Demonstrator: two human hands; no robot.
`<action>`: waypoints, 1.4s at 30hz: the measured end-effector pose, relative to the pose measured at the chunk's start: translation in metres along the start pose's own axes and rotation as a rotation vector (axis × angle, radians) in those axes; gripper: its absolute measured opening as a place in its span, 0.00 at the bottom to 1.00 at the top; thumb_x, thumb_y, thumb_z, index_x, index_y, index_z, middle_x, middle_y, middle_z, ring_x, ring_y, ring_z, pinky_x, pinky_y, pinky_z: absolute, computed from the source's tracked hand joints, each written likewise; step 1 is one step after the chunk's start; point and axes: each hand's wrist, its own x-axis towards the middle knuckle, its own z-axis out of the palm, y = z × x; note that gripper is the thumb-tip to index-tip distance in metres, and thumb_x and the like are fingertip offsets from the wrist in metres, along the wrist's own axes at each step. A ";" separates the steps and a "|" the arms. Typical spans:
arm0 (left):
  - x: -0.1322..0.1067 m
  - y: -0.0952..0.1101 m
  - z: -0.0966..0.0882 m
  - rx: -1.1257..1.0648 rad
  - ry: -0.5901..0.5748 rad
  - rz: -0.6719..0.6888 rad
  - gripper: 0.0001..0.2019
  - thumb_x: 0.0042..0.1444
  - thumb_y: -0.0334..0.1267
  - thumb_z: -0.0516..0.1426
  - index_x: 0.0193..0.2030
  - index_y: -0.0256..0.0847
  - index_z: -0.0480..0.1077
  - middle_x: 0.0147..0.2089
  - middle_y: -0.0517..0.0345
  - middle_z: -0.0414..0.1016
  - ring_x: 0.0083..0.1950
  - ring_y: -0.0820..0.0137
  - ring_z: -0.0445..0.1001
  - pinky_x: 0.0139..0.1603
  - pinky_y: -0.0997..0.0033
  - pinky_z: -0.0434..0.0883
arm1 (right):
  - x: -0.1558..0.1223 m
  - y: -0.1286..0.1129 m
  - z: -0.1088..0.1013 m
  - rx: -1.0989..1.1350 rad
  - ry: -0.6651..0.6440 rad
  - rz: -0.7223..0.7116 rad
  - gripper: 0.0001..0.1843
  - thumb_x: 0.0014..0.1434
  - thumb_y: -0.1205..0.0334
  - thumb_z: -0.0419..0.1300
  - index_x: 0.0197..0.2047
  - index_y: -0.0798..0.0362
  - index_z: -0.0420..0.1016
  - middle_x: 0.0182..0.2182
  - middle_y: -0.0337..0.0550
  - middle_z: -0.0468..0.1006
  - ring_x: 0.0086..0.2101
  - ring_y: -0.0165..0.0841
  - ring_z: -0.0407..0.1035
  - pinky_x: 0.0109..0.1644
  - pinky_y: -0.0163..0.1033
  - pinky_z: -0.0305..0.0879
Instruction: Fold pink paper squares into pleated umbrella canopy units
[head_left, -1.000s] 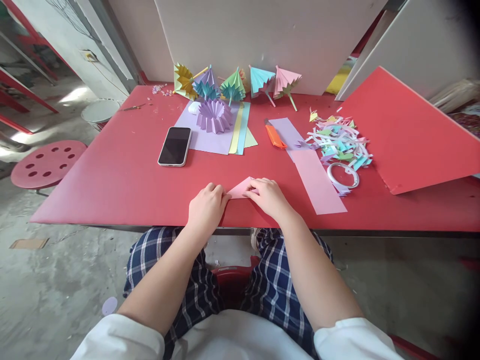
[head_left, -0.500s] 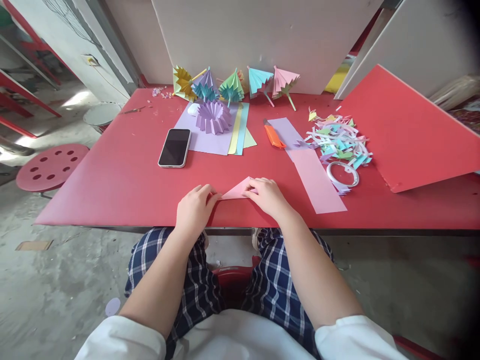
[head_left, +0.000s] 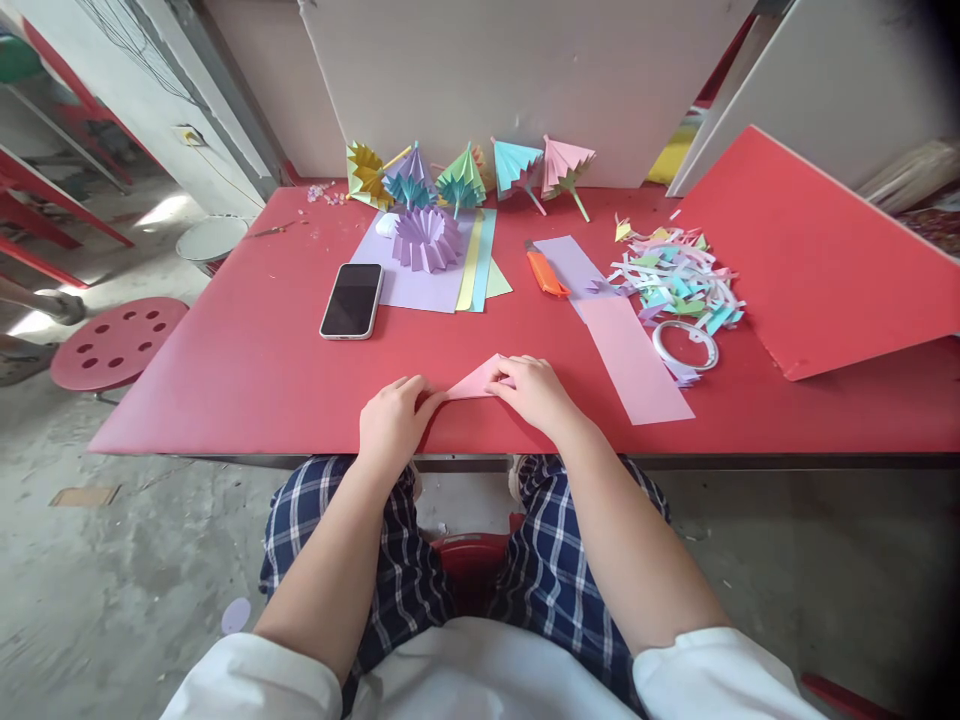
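A red-topped bench (head_left: 225, 370) stands against a pale panel (head_left: 525, 70) above a grey concrete floor (head_left: 165, 560); a round stool (head_left: 120, 345) with holes in its seat and a white bucket (head_left: 214, 243) stand at its left. Near the bench's front edge lies one folded pink paper (head_left: 474, 382). The right hand (head_left: 534, 395) pinches its right part between thumb and fingers. The left hand (head_left: 394, 420) is narrow, fingers curled, thumb at the paper's left point; whether it grips or only presses, I cannot tell.

Along the back sit five paper umbrellas (head_left: 461, 182), with part of a peach-coloured piece behind the green one. Before them are one purple pleated ring (head_left: 427, 245) on sheets in four colours, and one smartphone (head_left: 352, 302). On the right: one orange utility knife (head_left: 546, 272), two paper strips (head_left: 637, 360), pink and lilac, one tape roll (head_left: 657, 343), one heap of paper scraps (head_left: 679, 275) and one red board (head_left: 832, 260).
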 end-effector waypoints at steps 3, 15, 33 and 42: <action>0.000 0.000 0.001 0.029 0.014 0.001 0.11 0.56 0.46 0.50 0.27 0.44 0.64 0.31 0.63 0.71 0.31 0.72 0.66 0.25 0.75 0.55 | 0.000 0.001 0.001 -0.001 0.007 -0.001 0.07 0.53 0.63 0.58 0.25 0.51 0.67 0.26 0.36 0.74 0.30 0.31 0.64 0.36 0.36 0.55; 0.001 0.000 -0.003 0.035 0.007 0.017 0.15 0.55 0.50 0.50 0.26 0.43 0.63 0.29 0.63 0.70 0.29 0.73 0.66 0.25 0.75 0.55 | 0.000 -0.001 0.000 -0.016 -0.010 0.015 0.06 0.54 0.63 0.57 0.26 0.50 0.68 0.27 0.36 0.74 0.31 0.31 0.65 0.37 0.37 0.55; 0.004 -0.014 -0.010 0.050 -0.037 -0.095 0.11 0.54 0.48 0.51 0.28 0.45 0.66 0.29 0.62 0.72 0.30 0.69 0.68 0.25 0.74 0.57 | -0.001 0.002 0.000 0.013 -0.013 0.002 0.06 0.54 0.62 0.58 0.26 0.50 0.67 0.28 0.35 0.74 0.30 0.31 0.64 0.36 0.36 0.54; -0.035 0.035 0.032 0.180 0.090 0.546 0.29 0.59 0.50 0.43 0.59 0.29 0.57 0.62 0.43 0.58 0.64 0.59 0.52 0.63 0.54 0.49 | 0.000 -0.004 -0.003 -0.053 -0.035 0.012 0.04 0.55 0.65 0.56 0.28 0.50 0.68 0.27 0.37 0.74 0.31 0.31 0.65 0.35 0.36 0.54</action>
